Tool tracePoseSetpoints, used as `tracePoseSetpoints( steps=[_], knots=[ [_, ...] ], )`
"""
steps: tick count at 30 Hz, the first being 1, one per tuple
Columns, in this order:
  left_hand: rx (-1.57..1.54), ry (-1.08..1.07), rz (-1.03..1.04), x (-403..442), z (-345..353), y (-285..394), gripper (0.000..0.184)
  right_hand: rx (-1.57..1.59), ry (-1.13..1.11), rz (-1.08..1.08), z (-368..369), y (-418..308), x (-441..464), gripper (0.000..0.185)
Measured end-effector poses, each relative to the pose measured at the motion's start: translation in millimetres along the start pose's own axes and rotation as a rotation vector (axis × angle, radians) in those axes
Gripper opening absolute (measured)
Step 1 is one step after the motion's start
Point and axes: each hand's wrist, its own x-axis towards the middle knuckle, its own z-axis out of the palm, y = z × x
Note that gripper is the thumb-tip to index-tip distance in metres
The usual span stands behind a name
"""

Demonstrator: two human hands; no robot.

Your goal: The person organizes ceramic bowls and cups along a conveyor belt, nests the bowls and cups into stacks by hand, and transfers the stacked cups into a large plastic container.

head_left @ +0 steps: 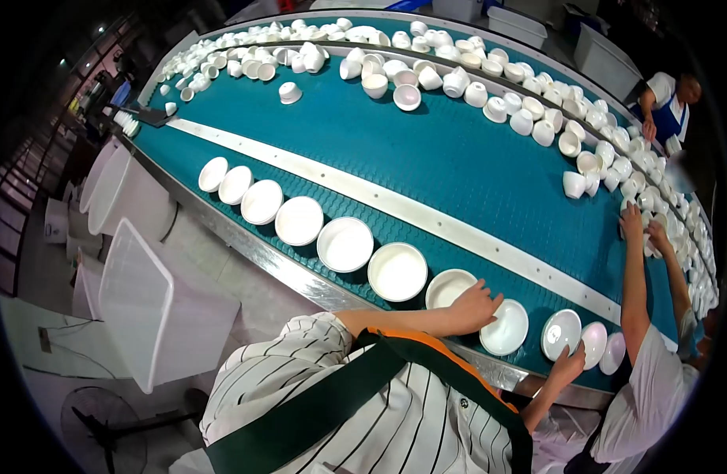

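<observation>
A row of white bowls lies along the near side of the green conveyor belt. My left hand (474,308) is over the row, between one white bowl (449,286) and the bowl to its right (506,330). Its fingers are slightly spread and nothing shows in them; whether they touch a rim is hard to tell. Lower right, my right hand (566,368) has its fingers closed at the near edge of a white bowl (559,330). Close to it stand two pinkish tilted bowls (593,344).
A white divider strip (355,189) runs along the green belt (324,134). Masses of small white cups (407,96) crowd the far side. At right a co-worker's hands (632,221) reach into the cups; another person (670,103) stands beyond. White bins (134,308) stand left.
</observation>
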Motion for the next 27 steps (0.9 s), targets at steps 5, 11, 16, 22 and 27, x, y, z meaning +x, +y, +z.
tracePoseSetpoints(
  steps=[5,11,16,22,27],
  knots=[
    [0.030,-0.007,-0.043,10,15,5,0.041,-0.076,-0.082,0.046,-9,-7,-1,0.045],
    [-0.019,0.064,-0.051,10,15,12,0.043,-0.120,-0.123,-0.042,-12,9,7,0.049],
    [-0.024,-0.003,-0.106,25,11,29,0.050,-0.074,-0.155,-0.070,-9,19,12,0.050],
    [-0.204,-0.064,-0.012,66,28,102,0.062,0.138,-0.227,-0.132,-41,17,1,0.038],
    [-0.122,0.008,-0.210,85,54,129,0.056,0.440,-0.326,-0.155,-64,68,21,0.031]
  ],
)
